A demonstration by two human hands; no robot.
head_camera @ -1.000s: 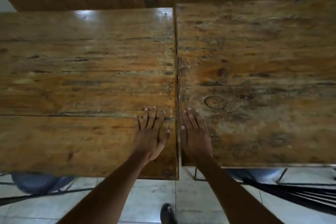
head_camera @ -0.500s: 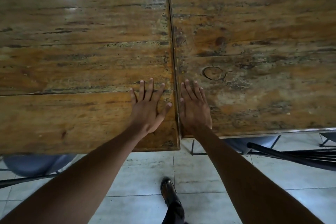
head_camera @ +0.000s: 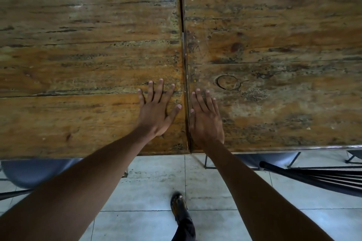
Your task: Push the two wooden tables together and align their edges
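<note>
Two worn wooden tables stand side by side, with only a thin dark seam between them. The left table (head_camera: 78, 60) has its near edge a little closer to me than that of the right table (head_camera: 284, 45). My left hand (head_camera: 156, 111) lies flat on the left table beside the seam, fingers spread. Flat on the right table, just across the seam, rests my right hand (head_camera: 205, 119) with its thumb along the edge. Neither hand holds anything.
A grey chair seat (head_camera: 33, 172) shows under the left table. Another grey seat (head_camera: 268, 159) and a black slatted chair back (head_camera: 323, 178) are at the right. My shoe (head_camera: 179, 207) stands on the pale tiled floor (head_camera: 156, 178).
The view has tilted down and the tables' far edges have left the frame. The near-edge step between the two tables has shrunk. Both hands stay flat beside the seam.
</note>
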